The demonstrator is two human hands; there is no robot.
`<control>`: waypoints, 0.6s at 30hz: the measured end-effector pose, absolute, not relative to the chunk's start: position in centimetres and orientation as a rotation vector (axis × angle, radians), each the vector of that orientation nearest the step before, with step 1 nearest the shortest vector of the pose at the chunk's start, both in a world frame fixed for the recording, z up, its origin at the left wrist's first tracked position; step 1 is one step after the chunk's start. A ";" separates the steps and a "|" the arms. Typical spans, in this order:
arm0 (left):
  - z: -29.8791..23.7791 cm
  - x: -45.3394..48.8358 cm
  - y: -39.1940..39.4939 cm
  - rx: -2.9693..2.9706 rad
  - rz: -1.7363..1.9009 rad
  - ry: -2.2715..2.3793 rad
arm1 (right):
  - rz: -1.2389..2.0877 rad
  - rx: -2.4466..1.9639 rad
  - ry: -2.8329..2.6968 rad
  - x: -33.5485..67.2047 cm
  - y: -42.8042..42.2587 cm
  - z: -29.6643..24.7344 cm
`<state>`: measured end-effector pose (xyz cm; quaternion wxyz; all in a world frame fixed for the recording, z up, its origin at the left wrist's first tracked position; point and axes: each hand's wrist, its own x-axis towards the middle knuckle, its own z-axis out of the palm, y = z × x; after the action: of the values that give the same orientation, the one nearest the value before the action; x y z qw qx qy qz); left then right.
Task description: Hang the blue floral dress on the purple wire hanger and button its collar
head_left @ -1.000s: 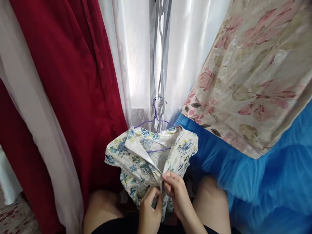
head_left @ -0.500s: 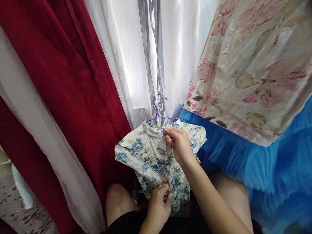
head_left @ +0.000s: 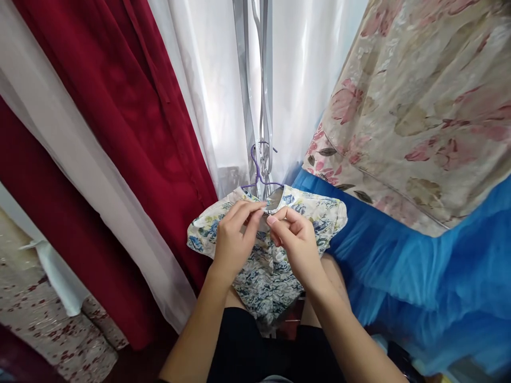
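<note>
A small white garment with a blue flower print (head_left: 319,213) hangs on a purple wire hanger (head_left: 257,173) in front of me, over my knees. My left hand (head_left: 233,236) and my right hand (head_left: 293,239) meet at the garment's neckline just below the hanger hook. Both hands pinch the fabric edges there with thumb and fingers, close together. What small part lies between the fingertips I cannot make out. The lower half of the garment drops between my forearms.
A dark red garment (head_left: 120,117) and a white sheer cloth (head_left: 72,154) hang at the left. Sheer white curtain (head_left: 215,96) and a grey metal frame (head_left: 255,90) stand behind. A beige floral fabric (head_left: 419,106) and bright blue tulle (head_left: 419,276) fill the right.
My left hand rose from the garment's lower hem to the neckline, joining my right hand there. The garment front, open a second ago, now lies shut. The view shifted slightly.
</note>
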<state>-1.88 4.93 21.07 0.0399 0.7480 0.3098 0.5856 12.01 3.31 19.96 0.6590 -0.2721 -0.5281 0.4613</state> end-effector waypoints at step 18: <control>18.2 -12.5 10.0 1.106 2.546 1.100 | 1.165 -0.854 -1.121 11.1 0.2 11.1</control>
<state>-12.55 10.03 18.23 0.0778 0.3693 0.3673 0.8501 11.11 0.22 11.06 0.6102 -0.3701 -0.4857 0.5048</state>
